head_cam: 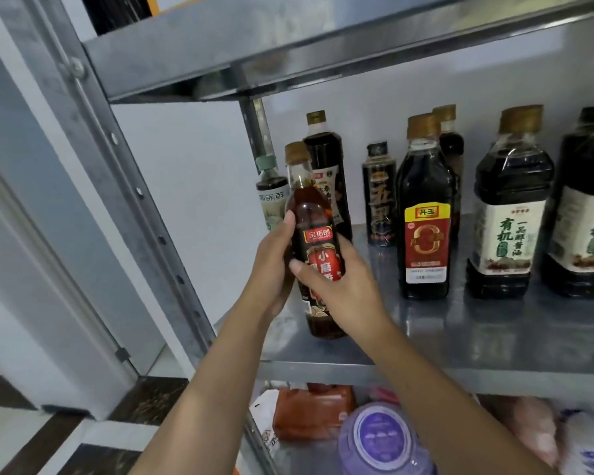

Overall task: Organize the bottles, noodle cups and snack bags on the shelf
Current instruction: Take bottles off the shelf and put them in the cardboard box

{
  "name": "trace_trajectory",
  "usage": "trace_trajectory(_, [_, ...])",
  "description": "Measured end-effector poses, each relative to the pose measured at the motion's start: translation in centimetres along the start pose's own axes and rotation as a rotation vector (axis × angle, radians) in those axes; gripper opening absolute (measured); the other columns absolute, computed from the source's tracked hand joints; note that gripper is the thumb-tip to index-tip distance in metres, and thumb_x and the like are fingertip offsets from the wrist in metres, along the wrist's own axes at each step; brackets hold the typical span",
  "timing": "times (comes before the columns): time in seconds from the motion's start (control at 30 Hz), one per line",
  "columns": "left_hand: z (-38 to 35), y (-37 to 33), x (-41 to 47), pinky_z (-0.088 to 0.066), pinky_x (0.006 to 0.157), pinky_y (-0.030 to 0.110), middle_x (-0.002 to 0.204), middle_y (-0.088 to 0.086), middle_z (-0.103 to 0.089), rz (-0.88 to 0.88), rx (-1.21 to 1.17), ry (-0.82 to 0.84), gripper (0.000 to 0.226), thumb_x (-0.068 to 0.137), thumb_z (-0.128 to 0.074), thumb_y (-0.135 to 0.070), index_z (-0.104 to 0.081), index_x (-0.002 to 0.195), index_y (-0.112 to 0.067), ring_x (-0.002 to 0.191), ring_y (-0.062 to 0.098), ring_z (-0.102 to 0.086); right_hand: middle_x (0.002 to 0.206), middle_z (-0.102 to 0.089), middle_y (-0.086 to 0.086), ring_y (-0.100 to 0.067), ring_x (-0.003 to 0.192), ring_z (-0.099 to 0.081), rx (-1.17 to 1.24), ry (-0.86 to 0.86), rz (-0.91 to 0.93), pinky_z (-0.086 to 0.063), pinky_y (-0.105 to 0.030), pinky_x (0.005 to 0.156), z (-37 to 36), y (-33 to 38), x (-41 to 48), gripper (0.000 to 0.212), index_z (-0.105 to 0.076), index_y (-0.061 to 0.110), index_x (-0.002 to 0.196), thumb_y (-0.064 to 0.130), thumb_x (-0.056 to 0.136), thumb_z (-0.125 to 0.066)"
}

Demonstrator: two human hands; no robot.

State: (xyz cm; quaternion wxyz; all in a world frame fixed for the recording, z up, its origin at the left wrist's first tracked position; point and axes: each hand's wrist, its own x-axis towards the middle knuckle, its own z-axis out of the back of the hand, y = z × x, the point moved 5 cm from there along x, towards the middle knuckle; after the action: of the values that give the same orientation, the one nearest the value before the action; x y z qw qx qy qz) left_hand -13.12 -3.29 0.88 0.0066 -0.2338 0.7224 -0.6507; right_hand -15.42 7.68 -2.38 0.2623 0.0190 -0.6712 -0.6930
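- We hold the red-label bottle (309, 207) with both hands.
- Our left grip (271, 265) is curled round the bottle's left side, about halfway up.
- Our right grip (340, 289) is curled round the right side, a bit lower down. Its thumb lies across the front of the red label.
- The brown cap, the neck and the top of the bottle stick up above both grips. The bottom pokes out under the right grip.
- The bottle is at the front left of the metal shelf (460, 337) and leans a little. We cannot tell if its bottom touches the shelf.
- Just behind it stand a green-cap bottle (271, 197) and a tall dark bottle (323, 156).
- To the right stand a small black bottle (379, 197), a yellow-label bottle (424, 214) and a big white-label bottle (508, 207), all apart from our hands.
- On the shelf below lie a purple-lid cup (381, 437) and an orange bag (312, 413).
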Motion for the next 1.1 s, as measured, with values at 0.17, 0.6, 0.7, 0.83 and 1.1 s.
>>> trace_trajectory(0.17, [0.0, 0.1, 0.8, -0.051, 0.104, 0.044, 0.125, 0.016, -0.068, -0.023, -0.001, 0.046, 0.051, 0.096, -0.046, -0.046, -0.062, 0.13, -0.011, 0.12, 0.032, -0.063, 0.118, -0.064, 0.012, -0.008, 0.11, -0.062, 0.001, -0.021, -0.059, -0.05, -0.041, 0.103, 0.2, -0.2, -0.6, 0.065, -0.046, 0.034, 0.141, 0.042, 0.084, -0.076])
trace_trajectory(0.6, [0.2, 2.9, 1.8, -0.058, 0.075, 0.028, 0.099, 0.005, -0.075, -0.041, -0.084, 0.154, 0.034, 0.089, -0.068, -0.03, -0.066, 0.119, -0.013, 0.09, 0.018, -0.072, 0.103, -0.061, 0.025, 0.007, 0.097, -0.06, -0.045, -0.07, -0.15, -0.048, -0.012, 0.08, 0.3, -1.6, -1.1, 0.047, -0.046, 0.044, 0.12, 0.044, 0.082, -0.075])
trace_trajectory(0.7, [0.8, 3.2, 1.8, -0.058, 0.074, 0.029, 0.098, 0.007, -0.075, -0.069, -0.072, 0.116, 0.037, 0.085, -0.073, -0.026, -0.067, 0.117, -0.01, 0.088, 0.019, -0.072, 0.1, -0.059, 0.026, 0.011, 0.09, -0.059, -0.059, -0.082, -0.137, -0.047, -0.005, 0.067, 0.2, -1.5, -1.1, 0.049, -0.045, 0.043, 0.119, 0.043, 0.081, -0.076])
trace_trajectory(0.83, [1.2, 3.3, 2.0, -0.06, 0.077, 0.035, 0.099, 0.012, -0.075, -0.099, -0.093, 0.06, 0.03, 0.081, -0.069, -0.023, -0.07, 0.109, -0.013, 0.088, 0.025, -0.072, 0.105, -0.063, 0.021, 0.003, 0.097, -0.063, -0.061, -0.082, -0.112, -0.052, -0.012, 0.078, 0.1, -1.5, -1.0, 0.055, -0.051, 0.035, 0.127, 0.042, 0.08, -0.078])
trace_trajectory(1.1, [1.2, 2.9, 1.3, -0.06, 0.072, 0.031, 0.088, 0.006, -0.076, -0.159, -0.06, 0.012, 0.024, 0.082, -0.07, -0.023, -0.07, 0.103, -0.011, 0.08, 0.019, -0.072, 0.103, -0.067, 0.016, 0.003, 0.094, -0.065, -0.045, -0.027, -0.009, -0.055, -0.018, 0.082, 0.4, -1.9, -0.9, 0.042, -0.054, 0.039, 0.119, 0.041, 0.084, -0.076])
